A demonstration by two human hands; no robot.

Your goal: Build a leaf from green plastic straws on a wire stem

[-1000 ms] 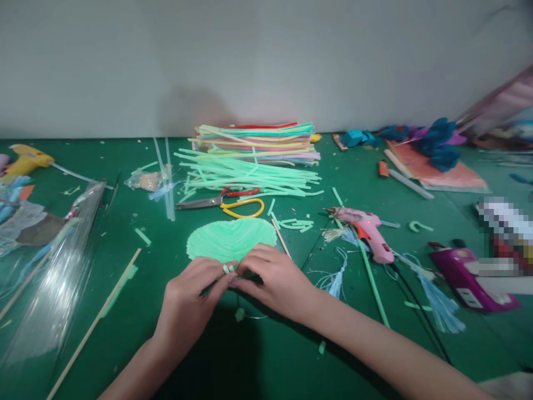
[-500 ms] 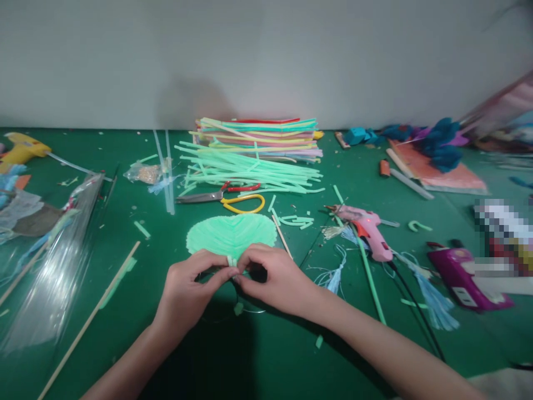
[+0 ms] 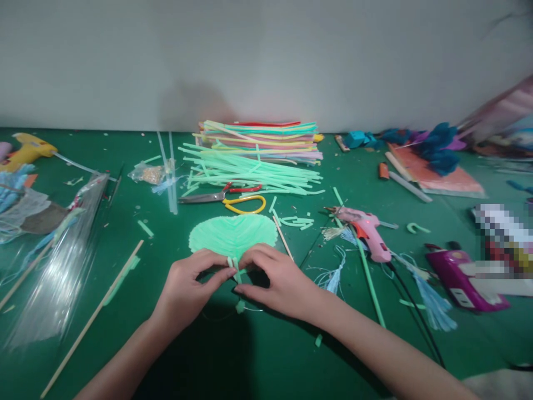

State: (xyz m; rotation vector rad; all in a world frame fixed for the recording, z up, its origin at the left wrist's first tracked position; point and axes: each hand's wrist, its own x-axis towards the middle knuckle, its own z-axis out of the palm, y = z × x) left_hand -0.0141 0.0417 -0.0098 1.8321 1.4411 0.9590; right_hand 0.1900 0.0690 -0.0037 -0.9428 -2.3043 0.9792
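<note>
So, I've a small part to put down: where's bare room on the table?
The shadowed patch between the left forearm and right forearm; another between the green bundle and orange cylinder. Crowded: around the pink glue gun and tassels, and at far left.

2 forearms (image 3: 353,328) slant inward; left hand (image 3: 194,286) pinches, right hand (image 3: 277,278) slightly parted.

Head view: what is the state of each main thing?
Left hand: pinching small green piece
Right hand: thumb and forefinger slightly apart
Green leaf shape: spread out
Scissors: lying, blades closed
Pink glue gun: on side, stick inserted
Yellow glue gun: lying down
Green stems: piled
</note>
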